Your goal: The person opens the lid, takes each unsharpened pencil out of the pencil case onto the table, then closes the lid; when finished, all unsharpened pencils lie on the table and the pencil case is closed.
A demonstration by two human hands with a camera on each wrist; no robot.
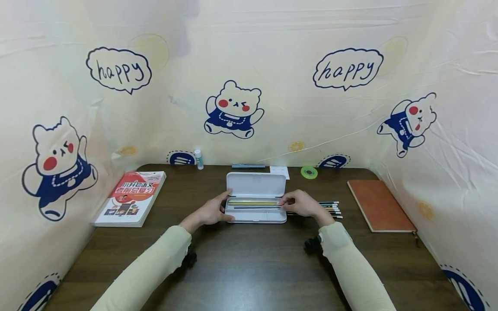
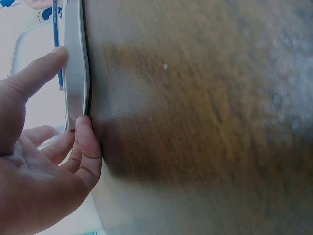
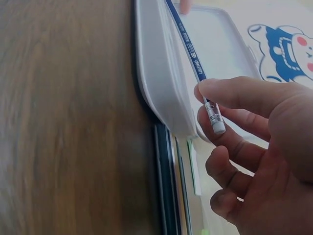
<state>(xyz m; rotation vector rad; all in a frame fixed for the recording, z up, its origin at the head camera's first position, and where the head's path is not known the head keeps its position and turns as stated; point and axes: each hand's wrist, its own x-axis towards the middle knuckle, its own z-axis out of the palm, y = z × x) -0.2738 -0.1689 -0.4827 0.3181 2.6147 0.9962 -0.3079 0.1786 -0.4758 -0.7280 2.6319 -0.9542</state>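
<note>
Right fingers: the right hand (image 3: pixel 264 161) pinches one blue pencil (image 3: pixel 190 54) near its white eraser end, thumb on top and forefinger beneath; the other fingers (image 3: pixel 230 166) curl loosely below.
Blue pencil: it lies lengthways over the open pencil case (image 1: pixel 256 210), its far end near the left hand (image 1: pixel 210 212).
Left fingers: relaxed and nearly straight; the thumb (image 2: pixel 41 71) touches the case's near edge, and the fingertips (image 2: pixel 88 142) rest against its left end where it meets the worktop (image 1: pixel 249 268).
Pencil case: one, white, at the middle of the worktop, lid (image 1: pixel 256 185) tipped back; inside, one yellow pencil (image 1: pixel 253 202) lies along the far compartment.
Loose pencils: a small row (image 1: pixel 332 208) lies on the worktop just right of the case, behind the right hand; the exact count cannot be told.
Books: two, one red-and-white book (image 1: pixel 130 196) at the left and one orange notebook (image 1: pixel 379 205) at the right, well apart.
Back edge: one glue stick (image 1: pixel 199 159), one grey pen (image 1: pixel 248 166), one white paper slip (image 1: pixel 280 171), one green tape roll (image 1: pixel 309 172).
Surround: cream sheet (image 1: pixel 280 65) printed with bears and "happy" bubbles.
</note>
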